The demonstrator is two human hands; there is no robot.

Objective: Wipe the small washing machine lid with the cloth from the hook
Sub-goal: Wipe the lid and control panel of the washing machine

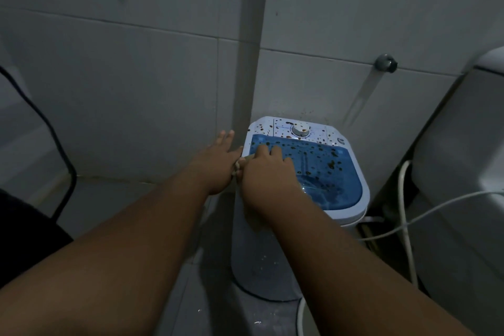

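A small white washing machine (272, 259) stands on the floor against the tiled wall. Its blue translucent lid (324, 172) and the white control panel (300, 129) are spattered with brown spots. My right hand (266, 169) lies on the lid's left part, pressing a pale cloth (240, 165) that shows only as a small bit at the lid's left edge. My left hand (218, 161) reaches just left of the machine, fingers spread, touching the cloth's edge beside the right hand.
A white pipe (252, 43) runs down the wall behind the machine. A wall fitting (385, 63) sits at the right. A white toilet (463, 172) stands to the right, with a white hose (403, 224). A black cable (54, 150) hangs at left.
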